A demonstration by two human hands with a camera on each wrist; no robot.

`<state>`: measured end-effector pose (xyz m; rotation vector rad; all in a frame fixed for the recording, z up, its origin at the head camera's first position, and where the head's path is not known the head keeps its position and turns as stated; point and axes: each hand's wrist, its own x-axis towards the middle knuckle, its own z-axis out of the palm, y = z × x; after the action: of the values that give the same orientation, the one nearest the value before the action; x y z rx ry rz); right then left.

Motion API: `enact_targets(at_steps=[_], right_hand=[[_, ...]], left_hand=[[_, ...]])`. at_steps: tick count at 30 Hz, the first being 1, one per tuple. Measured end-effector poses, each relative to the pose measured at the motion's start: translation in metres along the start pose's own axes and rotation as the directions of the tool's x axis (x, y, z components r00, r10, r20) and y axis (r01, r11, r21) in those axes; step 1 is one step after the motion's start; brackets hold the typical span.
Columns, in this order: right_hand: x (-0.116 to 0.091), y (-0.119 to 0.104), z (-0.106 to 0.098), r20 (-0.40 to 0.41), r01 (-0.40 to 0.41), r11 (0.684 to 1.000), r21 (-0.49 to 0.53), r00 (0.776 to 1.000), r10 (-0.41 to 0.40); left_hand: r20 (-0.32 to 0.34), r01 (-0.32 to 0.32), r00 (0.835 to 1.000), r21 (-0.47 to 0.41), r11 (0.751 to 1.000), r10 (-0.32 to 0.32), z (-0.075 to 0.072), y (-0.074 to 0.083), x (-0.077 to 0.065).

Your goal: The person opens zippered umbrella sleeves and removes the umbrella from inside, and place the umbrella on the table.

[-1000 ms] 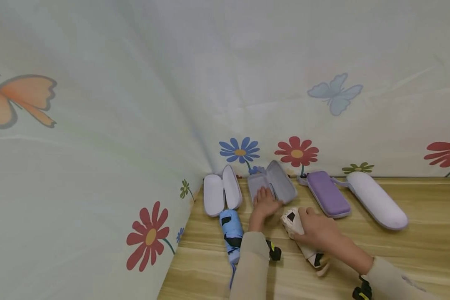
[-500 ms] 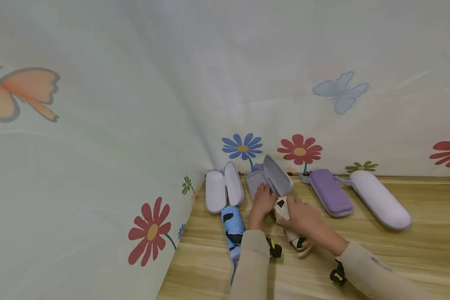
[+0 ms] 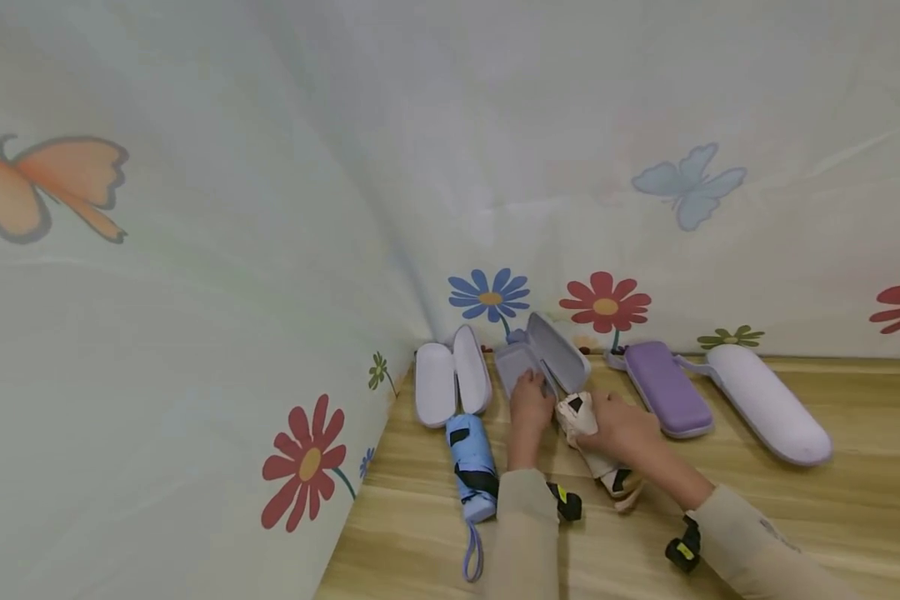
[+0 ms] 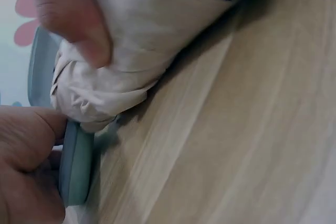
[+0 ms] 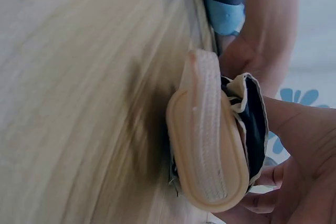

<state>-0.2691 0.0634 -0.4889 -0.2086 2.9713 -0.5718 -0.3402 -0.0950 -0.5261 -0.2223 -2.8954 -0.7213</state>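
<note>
My right hand [image 3: 627, 429] grips a folded compact umbrella [image 3: 581, 414], beige with black patches. Its flat end cap and pale wrist strap [image 5: 206, 129] face the right wrist camera. The gathered cloth end [image 4: 86, 95] lies right at the near rim of an open grey hard-shell case [image 3: 512, 364], its lid [image 3: 558, 354] raised on the right. My left hand [image 3: 532, 408] holds that case at its near end, fingers over the rim; the case's edge [image 4: 77, 169] shows against the hand in the left wrist view. Left of my left forearm lies a blue folded umbrella [image 3: 471, 462].
Another open case [image 3: 437, 385], white, stands at the left corner. To the right lie a closed purple case [image 3: 667, 387] and a closed long white case [image 3: 768, 406]. A flower-printed sheet [image 3: 450, 167] rises behind and left of the wooden table [image 3: 855, 525].
My right hand has brought the beige umbrella left, close to the grey case. My left hand's spread thumb has drawn in at the case's near end. The blue umbrella stays put.
</note>
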Motion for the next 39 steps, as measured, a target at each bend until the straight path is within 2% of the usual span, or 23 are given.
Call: enact_targets(at_steps=[4,6,8,9,11,13,14,15,16,17,21,22,23,24,29,33,36,39], right_hand=[[-0.003,0.000,-0.003,0.019,0.007,1.000,-0.008,1.000,-0.007],[-0.004,0.000,-0.003,0.020,0.015,1.000,-0.015,1.000,-0.015],[-0.005,-0.001,-0.004,0.015,0.013,1.000,-0.013,1.000,-0.013],[-0.005,0.000,-0.004,0.009,0.009,1.000,-0.011,1.000,-0.009],[-0.006,0.001,-0.003,-0.008,0.007,1.000,-0.002,1.000,-0.007],[-0.007,0.001,-0.002,-0.025,0.014,1.000,0.012,1.000,-0.013],[-0.007,0.001,-0.002,-0.032,0.019,1.000,0.018,0.999,-0.019],[-0.007,0.001,-0.001,-0.038,0.027,0.999,0.024,0.999,-0.026],[-0.006,0.000,-0.001,-0.044,0.039,0.999,0.031,0.998,-0.038],[-0.006,-0.001,-0.001,-0.048,0.049,0.998,0.034,0.998,-0.047],[-0.004,-0.006,0.002,-0.065,0.057,0.998,0.036,0.996,-0.055],[-0.004,-0.007,0.003,-0.071,0.055,0.998,0.033,0.996,-0.053],[-0.004,-0.008,0.004,-0.075,0.050,0.998,0.030,0.996,-0.047],[-0.004,-0.009,0.005,-0.081,0.047,0.998,0.029,0.996,-0.044],[-0.007,-0.005,0.006,-0.075,0.049,0.997,0.051,0.996,-0.045],[-0.012,0.008,-0.007,-0.074,0.092,0.984,0.153,0.994,-0.081],[-0.017,0.026,-0.022,-0.115,0.154,0.959,0.238,0.985,-0.130],[-0.020,0.050,-0.036,-0.203,0.213,0.944,0.253,0.965,-0.163]], left_hand=[[-0.023,-0.005,1.000,0.172,0.985,0.009,0.000,0.007,-0.003],[-0.031,-0.031,0.999,0.213,0.977,0.038,0.003,0.004,0.001],[-0.011,-0.071,0.997,0.209,0.975,0.075,0.013,-0.008,0.011],[0.012,-0.088,0.996,0.198,0.976,0.087,0.022,-0.016,0.019],[0.009,-0.137,0.990,0.156,0.978,0.137,0.060,-0.051,0.041],[0.013,-0.165,0.986,0.084,0.983,0.164,0.088,-0.078,0.059],[0.014,-0.166,0.986,0.048,0.985,0.165,0.096,-0.086,0.063],[-0.019,-0.180,0.983,0.046,0.983,0.181,0.096,-0.086,0.062],[-0.074,-0.226,0.971,0.024,0.974,0.228,0.100,-0.092,0.063],[-0.061,-0.220,0.974,0.003,0.976,0.219,0.087,-0.084,0.057],[-0.075,-0.247,0.967,-0.029,0.969,0.244,0.023,-0.045,0.022],[-0.047,-0.233,0.972,-0.061,0.970,0.231,0.015,-0.043,0.019],[-0.006,-0.193,0.981,-0.071,0.979,0.193,-0.002,-0.029,0.009],[0.000,-0.181,0.983,-0.076,0.981,0.182,-0.009,-0.025,0.005],[0.012,-0.134,0.991,-0.072,0.988,0.135,-0.022,-0.008,-0.009],[0.000,-0.130,0.991,-0.083,0.988,0.130,-0.030,0.007,-0.016],[-0.017,-0.121,0.993,-0.133,0.984,0.120,-0.037,0.027,-0.025],[-0.026,-0.115,0.993,-0.185,0.976,0.112,-0.042,0.054,-0.039]])
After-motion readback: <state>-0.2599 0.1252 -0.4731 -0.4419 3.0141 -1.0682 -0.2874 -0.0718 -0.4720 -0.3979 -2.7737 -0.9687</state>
